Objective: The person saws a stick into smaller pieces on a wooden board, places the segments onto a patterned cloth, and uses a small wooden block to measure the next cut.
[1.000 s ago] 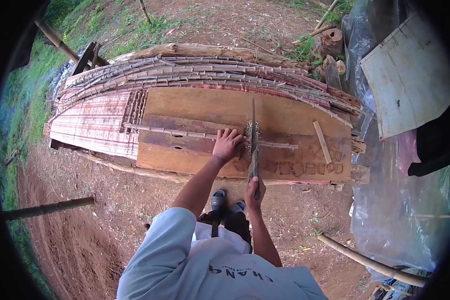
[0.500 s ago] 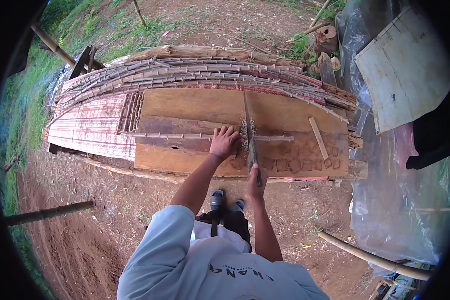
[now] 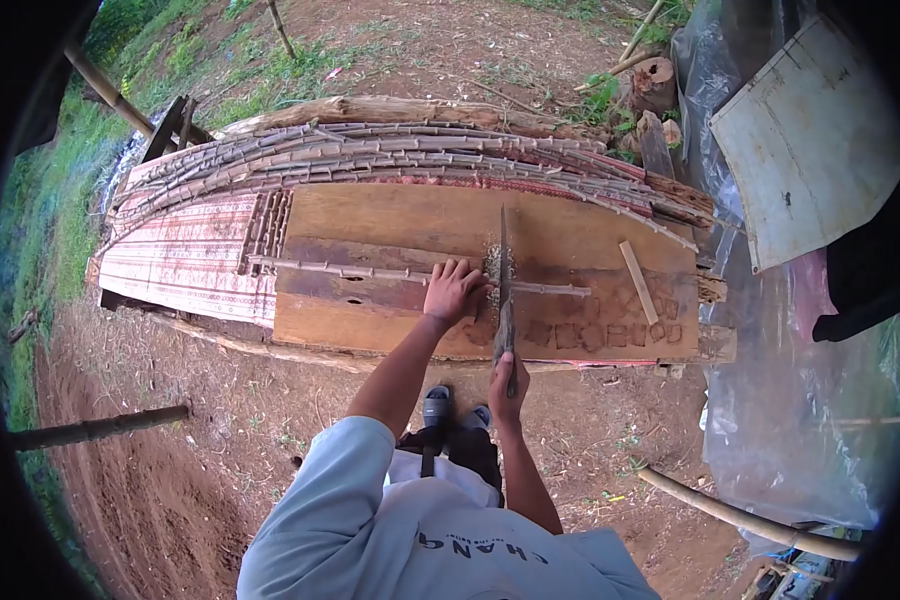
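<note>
My left hand (image 3: 454,289) presses down on a thin knotted cane (image 3: 350,268) that lies across a wide wooden plank (image 3: 400,215). My right hand (image 3: 507,385) grips the handle of a saw (image 3: 505,285) whose blade crosses the cane just right of my left fingers. Pale sawdust (image 3: 491,262) lies around the cut. The cane's right end (image 3: 560,290) sticks out past the blade.
A long pile of similar canes (image 3: 370,150) runs along the plank's far edge, with several short cut pieces (image 3: 268,222) on a patterned cloth (image 3: 185,250) at the left. A short wooden stick (image 3: 638,282) lies at the right. Plastic sheeting (image 3: 780,380) hangs right; poles lie on the dirt.
The saw has moved back and forth along the cut; my right hand has drawn back toward me since half a second ago. My left hand stays on the cane.
</note>
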Available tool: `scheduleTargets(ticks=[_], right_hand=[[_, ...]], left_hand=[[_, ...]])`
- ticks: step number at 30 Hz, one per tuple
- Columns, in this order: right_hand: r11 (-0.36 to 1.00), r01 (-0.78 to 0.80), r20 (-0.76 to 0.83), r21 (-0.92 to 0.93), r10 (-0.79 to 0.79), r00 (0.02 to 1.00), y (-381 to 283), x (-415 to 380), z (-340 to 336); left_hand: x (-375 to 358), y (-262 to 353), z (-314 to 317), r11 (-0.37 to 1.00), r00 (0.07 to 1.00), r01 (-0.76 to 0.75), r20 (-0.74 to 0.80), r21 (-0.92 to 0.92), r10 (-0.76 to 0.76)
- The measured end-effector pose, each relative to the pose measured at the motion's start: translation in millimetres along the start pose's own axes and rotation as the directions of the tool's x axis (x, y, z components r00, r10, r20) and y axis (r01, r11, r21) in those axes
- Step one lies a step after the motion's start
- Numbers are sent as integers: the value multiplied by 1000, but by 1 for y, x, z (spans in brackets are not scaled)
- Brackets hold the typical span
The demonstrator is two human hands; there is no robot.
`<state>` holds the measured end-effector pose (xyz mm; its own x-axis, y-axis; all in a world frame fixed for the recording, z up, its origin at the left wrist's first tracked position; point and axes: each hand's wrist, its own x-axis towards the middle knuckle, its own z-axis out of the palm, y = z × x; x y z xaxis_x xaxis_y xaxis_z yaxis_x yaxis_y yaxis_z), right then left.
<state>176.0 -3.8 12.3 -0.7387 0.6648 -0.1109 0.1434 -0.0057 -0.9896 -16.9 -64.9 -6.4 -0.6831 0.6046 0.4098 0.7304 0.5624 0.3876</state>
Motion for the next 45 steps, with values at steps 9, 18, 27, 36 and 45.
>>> scheduleTargets(ticks=[9,18,27,36,45], right_hand=[[999,-33,67,-21,35,997,-21,48,11],[999,44,34,24,-45,998,10,21,-6],[996,93,52,-3,-92,994,4,8,-11],[991,77,57,107,-84,995,10,-3,-12],[992,123,49,-1,-123,991,9,-3,-11]], left_hand=[[0,1,0,1000,1000,21,1,22,-21],[-2,2,2,998,999,-23,-27,59,25],[1,-5,2,997,1000,4,3,79,-5],[-3,-3,7,998,1000,18,11,58,-18],[-3,0,4,996,999,34,40,86,-37]])
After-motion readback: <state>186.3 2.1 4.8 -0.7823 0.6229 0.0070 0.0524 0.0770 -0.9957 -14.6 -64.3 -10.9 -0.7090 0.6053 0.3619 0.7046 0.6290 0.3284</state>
